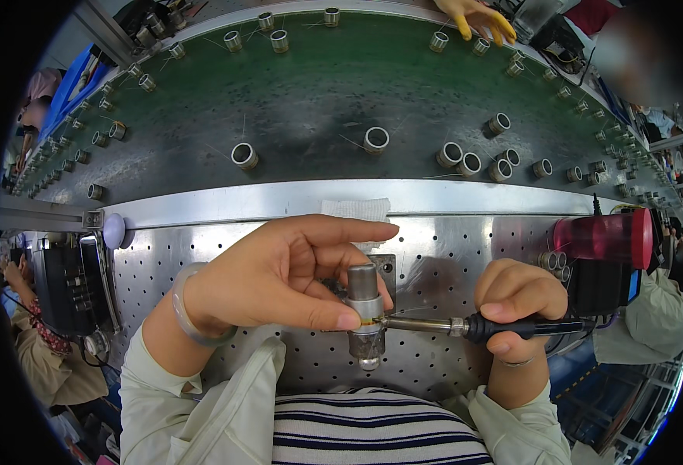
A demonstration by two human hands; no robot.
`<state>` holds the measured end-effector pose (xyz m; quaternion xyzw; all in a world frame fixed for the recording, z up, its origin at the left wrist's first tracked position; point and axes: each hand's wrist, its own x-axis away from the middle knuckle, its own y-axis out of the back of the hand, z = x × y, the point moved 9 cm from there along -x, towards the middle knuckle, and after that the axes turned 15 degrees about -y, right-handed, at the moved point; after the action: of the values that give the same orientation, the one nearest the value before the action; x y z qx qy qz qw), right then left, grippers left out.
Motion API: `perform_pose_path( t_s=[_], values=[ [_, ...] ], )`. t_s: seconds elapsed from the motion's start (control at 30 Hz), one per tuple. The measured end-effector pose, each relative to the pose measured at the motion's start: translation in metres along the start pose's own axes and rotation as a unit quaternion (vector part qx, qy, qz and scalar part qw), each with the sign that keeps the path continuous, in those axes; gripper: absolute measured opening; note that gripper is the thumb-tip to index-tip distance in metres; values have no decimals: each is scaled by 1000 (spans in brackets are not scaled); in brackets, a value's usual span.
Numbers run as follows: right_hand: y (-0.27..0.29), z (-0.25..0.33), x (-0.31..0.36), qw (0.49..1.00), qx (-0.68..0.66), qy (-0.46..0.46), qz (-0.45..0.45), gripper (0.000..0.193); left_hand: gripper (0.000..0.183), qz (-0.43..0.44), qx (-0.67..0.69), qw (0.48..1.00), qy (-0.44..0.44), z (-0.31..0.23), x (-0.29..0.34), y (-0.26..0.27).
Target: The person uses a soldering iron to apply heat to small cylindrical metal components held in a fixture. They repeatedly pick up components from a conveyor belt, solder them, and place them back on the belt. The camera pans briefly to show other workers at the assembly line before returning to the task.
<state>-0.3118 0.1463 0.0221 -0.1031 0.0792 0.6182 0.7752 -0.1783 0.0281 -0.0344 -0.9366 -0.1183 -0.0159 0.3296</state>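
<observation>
My left hand (268, 271) is closed around a metal ring (369, 307) with its thumb at the front, while the index finger stretches away above. The ring sits around an upright metal post (362, 280), with a rounded lower end showing beneath it. In my right hand (523, 293) is a soldering iron (426, 325), gripped by its black handle and pointing left. Its tip meets the side of the ring beside my left thumb. Behind the post, a small dark metal plate (386, 267) lies on the perforated metal worktop (450, 279); my left fingers partly hide it.
Beyond a metal rail (279, 201), a green conveyor belt (310, 93) carries several metal rings with thin wires. A red transparent container (605, 238) stands at right beside several rings (554, 262). White tissue (357, 209) lies over the rail. A co-worker's hand (477, 17) wears yellow finger covers.
</observation>
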Motion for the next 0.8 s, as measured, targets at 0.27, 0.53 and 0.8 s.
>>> perform_pose_path(
  t_s=[0.27,0.53,0.8],
  values=[
    [1,3,1,1000,13,7,7,27,76,-2,-2,1000,2,0,-3,-5],
    [5,4,3,1000,27,8,-1,28,77,-5,-1,1000,-1,4,-6,-4],
    [5,8,3,999,44,10,4,28,76,-13,-26,1000,0,4,-7,-4]
  ],
)
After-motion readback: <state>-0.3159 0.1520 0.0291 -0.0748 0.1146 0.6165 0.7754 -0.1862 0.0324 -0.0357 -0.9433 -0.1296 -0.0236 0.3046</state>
